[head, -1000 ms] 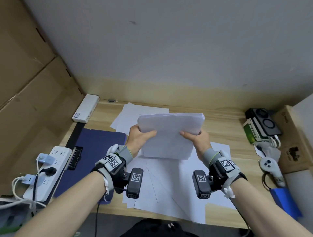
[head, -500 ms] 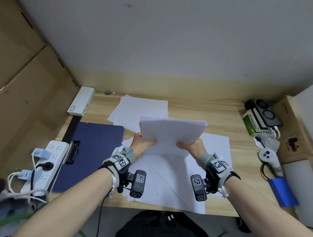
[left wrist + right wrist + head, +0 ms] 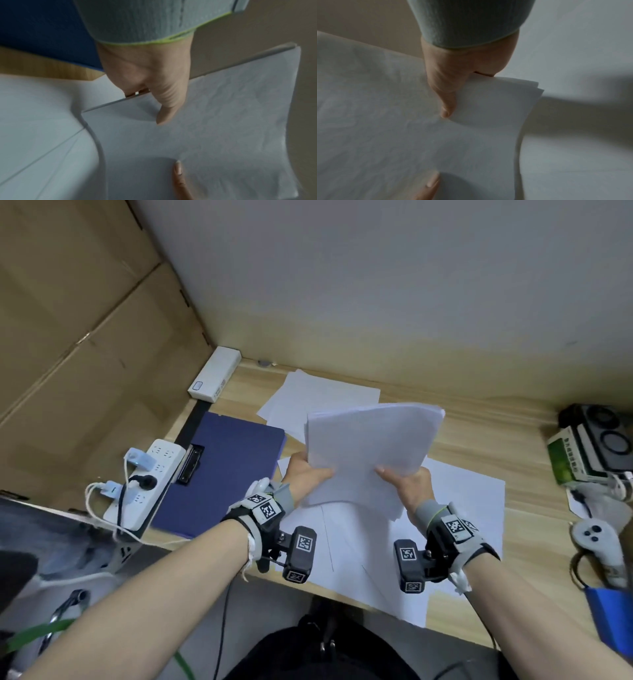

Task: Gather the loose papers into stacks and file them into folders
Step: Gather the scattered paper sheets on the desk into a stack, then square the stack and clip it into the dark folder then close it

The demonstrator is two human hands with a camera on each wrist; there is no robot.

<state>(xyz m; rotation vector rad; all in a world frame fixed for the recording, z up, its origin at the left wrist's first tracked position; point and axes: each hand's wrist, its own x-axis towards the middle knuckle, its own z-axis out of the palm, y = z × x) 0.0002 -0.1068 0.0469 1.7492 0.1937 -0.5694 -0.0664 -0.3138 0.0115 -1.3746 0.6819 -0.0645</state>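
Stack held tilted above desk, pinched at its near edge by left hand and right hand, thumbs on top. Loose sheets spread beneath; more beyond. Blue folder left, closed. Green box print unreadable.
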